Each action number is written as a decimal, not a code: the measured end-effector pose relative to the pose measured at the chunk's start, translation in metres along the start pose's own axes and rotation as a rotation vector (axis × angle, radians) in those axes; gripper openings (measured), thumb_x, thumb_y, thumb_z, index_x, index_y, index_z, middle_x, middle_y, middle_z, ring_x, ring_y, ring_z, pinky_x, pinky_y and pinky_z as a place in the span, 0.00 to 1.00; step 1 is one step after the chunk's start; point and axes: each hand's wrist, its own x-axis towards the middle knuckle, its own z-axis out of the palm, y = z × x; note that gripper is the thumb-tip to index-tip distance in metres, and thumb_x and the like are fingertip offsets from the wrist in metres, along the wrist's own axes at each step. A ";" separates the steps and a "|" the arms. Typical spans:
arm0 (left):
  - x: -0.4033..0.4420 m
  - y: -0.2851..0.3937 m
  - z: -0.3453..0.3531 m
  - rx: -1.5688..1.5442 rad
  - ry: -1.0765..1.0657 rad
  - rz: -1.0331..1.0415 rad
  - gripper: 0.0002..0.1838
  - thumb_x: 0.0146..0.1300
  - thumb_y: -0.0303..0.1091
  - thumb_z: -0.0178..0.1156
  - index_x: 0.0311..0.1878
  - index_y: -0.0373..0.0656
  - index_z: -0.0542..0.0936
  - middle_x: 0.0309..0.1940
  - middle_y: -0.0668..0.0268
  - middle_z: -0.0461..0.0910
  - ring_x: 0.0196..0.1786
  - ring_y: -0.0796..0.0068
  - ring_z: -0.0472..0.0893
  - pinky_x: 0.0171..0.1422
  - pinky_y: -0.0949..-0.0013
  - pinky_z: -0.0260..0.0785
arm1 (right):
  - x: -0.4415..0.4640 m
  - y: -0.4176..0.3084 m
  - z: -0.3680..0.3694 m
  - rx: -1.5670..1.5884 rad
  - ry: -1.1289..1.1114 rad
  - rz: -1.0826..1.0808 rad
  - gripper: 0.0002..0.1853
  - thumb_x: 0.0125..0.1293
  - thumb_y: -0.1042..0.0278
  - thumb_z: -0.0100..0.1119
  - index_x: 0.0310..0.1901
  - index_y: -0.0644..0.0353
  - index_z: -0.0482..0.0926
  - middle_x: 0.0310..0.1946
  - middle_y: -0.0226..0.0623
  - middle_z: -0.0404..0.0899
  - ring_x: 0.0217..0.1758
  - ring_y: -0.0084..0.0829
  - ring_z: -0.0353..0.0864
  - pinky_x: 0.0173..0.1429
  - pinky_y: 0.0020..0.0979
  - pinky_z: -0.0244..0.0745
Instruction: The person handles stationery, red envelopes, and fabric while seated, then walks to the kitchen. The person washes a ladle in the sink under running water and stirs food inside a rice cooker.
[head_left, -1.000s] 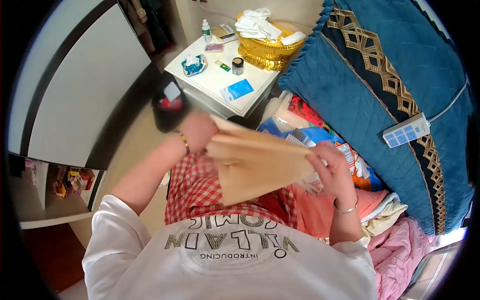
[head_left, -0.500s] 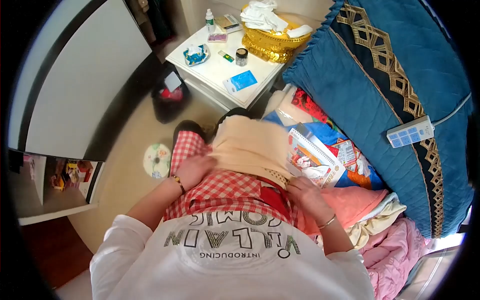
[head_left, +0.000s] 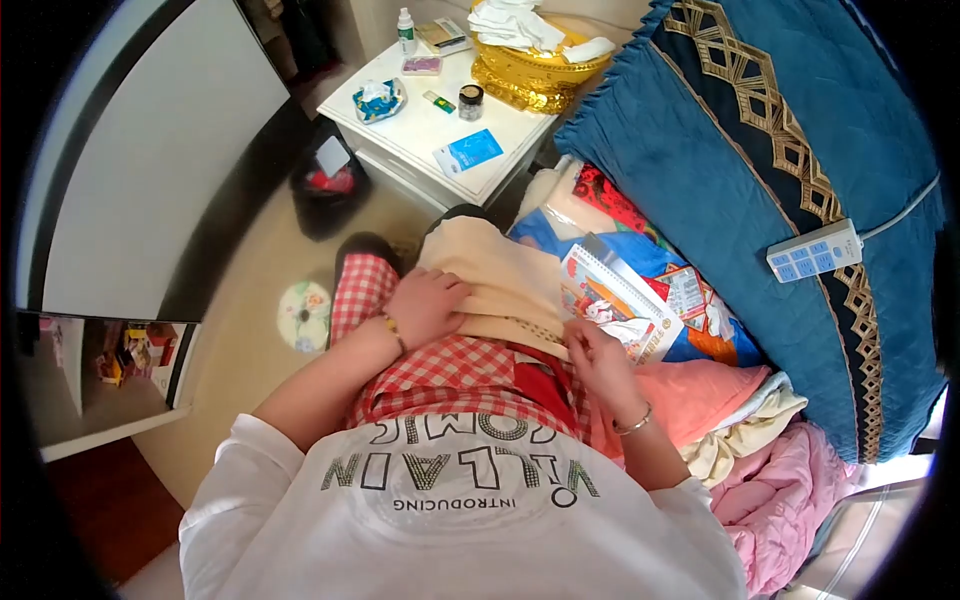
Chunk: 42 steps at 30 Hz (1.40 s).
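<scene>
A beige cloth (head_left: 500,270) with a row of small dark marks near its lower edge lies across my lap, over red checked fabric (head_left: 450,375). My left hand (head_left: 428,305) rests on the cloth's left part, palm down with its fingers spread. At the right lower corner of the cloth is my right hand (head_left: 600,368), its fingers curled together at the edge; what they grip, if anything, is too small to tell.
A white nightstand (head_left: 400,145) bears a golden basket (head_left: 530,70), a bottle and small packets. Right of my lap lie a spiral-bound calendar (head_left: 620,300) and folded clothes (head_left: 700,400). A power strip (head_left: 815,252) rests on blue bedding (head_left: 700,150). A black bin (head_left: 325,185) stands left.
The cloth, held up between both hands a second ago, now lies on my lap. My left hand has since moved from its left edge onto it.
</scene>
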 end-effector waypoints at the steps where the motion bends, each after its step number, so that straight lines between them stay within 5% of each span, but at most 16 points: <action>1: 0.002 0.001 0.001 -0.001 0.002 -0.001 0.19 0.49 0.37 0.61 0.47 0.47 0.76 0.42 0.64 0.76 0.48 0.61 0.75 0.54 0.58 0.64 | 0.001 -0.005 0.004 -0.002 -0.001 -0.001 0.13 0.61 0.71 0.55 0.47 0.63 0.73 0.32 0.44 0.79 0.30 0.34 0.79 0.36 0.30 0.74; 7: 0.003 0.004 -0.009 -0.169 0.221 -0.174 0.10 0.52 0.36 0.56 0.39 0.49 0.79 0.33 0.62 0.80 0.37 0.58 0.78 0.42 0.58 0.70 | 0.007 -0.012 0.013 -0.163 0.063 0.180 0.16 0.58 0.67 0.60 0.46 0.61 0.75 0.30 0.45 0.79 0.30 0.42 0.80 0.34 0.36 0.73; 12: -0.004 -0.010 -0.013 -0.099 0.357 -0.131 0.09 0.53 0.34 0.54 0.37 0.48 0.79 0.33 0.62 0.79 0.37 0.58 0.78 0.40 0.57 0.70 | 0.011 0.003 0.015 -0.444 0.130 -0.040 0.15 0.54 0.63 0.60 0.42 0.61 0.74 0.29 0.44 0.76 0.32 0.43 0.78 0.40 0.42 0.72; 16: -0.013 -0.025 -0.007 -0.029 0.341 -0.149 0.08 0.52 0.34 0.55 0.36 0.48 0.79 0.31 0.62 0.78 0.36 0.59 0.78 0.41 0.58 0.70 | 0.015 0.003 0.005 -0.552 0.294 -0.077 0.09 0.54 0.66 0.59 0.36 0.59 0.75 0.29 0.44 0.79 0.31 0.44 0.79 0.37 0.42 0.73; 18: -0.020 -0.035 0.003 0.149 0.110 -0.277 0.07 0.52 0.35 0.55 0.35 0.48 0.79 0.30 0.62 0.77 0.36 0.59 0.78 0.42 0.59 0.71 | 0.014 -0.002 0.001 -0.560 0.064 0.263 0.08 0.54 0.65 0.58 0.35 0.57 0.75 0.27 0.42 0.80 0.31 0.45 0.80 0.38 0.43 0.73; 22: -0.025 -0.037 -0.006 0.158 0.059 -0.376 0.07 0.52 0.35 0.55 0.33 0.46 0.79 0.31 0.61 0.77 0.37 0.58 0.78 0.42 0.59 0.71 | 0.009 0.002 -0.002 -0.585 -0.037 0.294 0.09 0.55 0.64 0.57 0.36 0.55 0.75 0.25 0.41 0.80 0.31 0.45 0.80 0.38 0.43 0.73; 24: -0.024 -0.039 -0.025 -0.066 0.320 -0.423 0.07 0.51 0.33 0.55 0.32 0.44 0.79 0.32 0.60 0.78 0.37 0.55 0.78 0.42 0.59 0.71 | 0.009 -0.003 -0.016 -0.513 0.182 0.221 0.10 0.55 0.65 0.57 0.39 0.55 0.75 0.26 0.43 0.80 0.32 0.45 0.80 0.38 0.43 0.74; 25: -0.023 -0.042 -0.032 -0.178 0.413 -0.387 0.06 0.53 0.28 0.54 0.33 0.41 0.79 0.33 0.62 0.80 0.35 0.62 0.79 0.39 0.64 0.72 | 0.011 -0.009 -0.026 -0.496 0.183 0.254 0.09 0.56 0.72 0.56 0.40 0.58 0.76 0.27 0.42 0.80 0.32 0.37 0.81 0.38 0.35 0.75; 26: -0.023 -0.045 -0.039 -0.177 0.416 -0.388 0.06 0.53 0.28 0.54 0.33 0.41 0.79 0.33 0.62 0.80 0.35 0.62 0.79 0.39 0.64 0.72 | 0.012 -0.005 -0.030 -0.496 0.184 0.251 0.09 0.56 0.72 0.56 0.40 0.58 0.76 0.27 0.42 0.80 0.32 0.37 0.81 0.38 0.35 0.75; 29: -0.022 -0.049 -0.064 -1.145 0.186 -0.515 0.10 0.57 0.17 0.47 0.37 0.37 0.77 0.31 0.72 0.77 0.36 0.86 0.75 0.39 0.78 0.69 | 0.017 -0.007 -0.040 0.180 0.355 0.132 0.09 0.57 0.84 0.52 0.40 0.65 0.74 0.28 0.31 0.77 0.31 0.20 0.75 0.38 0.22 0.71; 30: -0.025 -0.052 -0.063 -1.145 0.188 -0.513 0.10 0.57 0.17 0.47 0.37 0.37 0.77 0.31 0.72 0.77 0.36 0.86 0.75 0.39 0.78 0.69 | 0.017 -0.002 -0.040 0.178 0.356 0.130 0.09 0.57 0.84 0.52 0.40 0.65 0.74 0.28 0.31 0.77 0.31 0.20 0.75 0.38 0.22 0.71; 34: -0.041 -0.060 -0.055 -1.089 0.095 -0.471 0.13 0.54 0.14 0.45 0.38 0.39 0.75 0.34 0.71 0.75 0.37 0.85 0.73 0.41 0.80 0.66 | 0.009 0.011 -0.041 -0.201 0.286 0.116 0.08 0.57 0.81 0.54 0.40 0.65 0.75 0.30 0.40 0.78 0.31 0.28 0.77 0.38 0.27 0.72; 36: -0.053 -0.056 -0.048 -1.042 0.048 -0.471 0.13 0.54 0.13 0.44 0.37 0.39 0.74 0.35 0.71 0.75 0.37 0.85 0.73 0.41 0.80 0.65 | 0.000 0.012 -0.039 -0.203 0.220 0.102 0.09 0.54 0.79 0.56 0.38 0.62 0.75 0.34 0.48 0.77 0.34 0.46 0.78 0.38 0.37 0.73; 38: -0.061 -0.053 -0.045 -0.801 0.035 -0.253 0.14 0.52 0.11 0.44 0.36 0.40 0.73 0.36 0.71 0.74 0.38 0.83 0.72 0.42 0.80 0.64 | -0.006 0.015 -0.036 -0.200 0.207 0.110 0.08 0.55 0.79 0.56 0.38 0.63 0.75 0.34 0.48 0.77 0.35 0.46 0.78 0.39 0.38 0.73; 42: -0.078 -0.048 -0.035 -0.783 -0.037 -0.236 0.18 0.48 0.14 0.49 0.44 0.41 0.75 0.39 0.66 0.76 0.43 0.74 0.75 0.46 0.74 0.67 | -0.008 0.031 -0.035 -0.271 0.111 0.132 0.09 0.56 0.76 0.56 0.40 0.62 0.75 0.36 0.48 0.77 0.38 0.47 0.78 0.42 0.39 0.73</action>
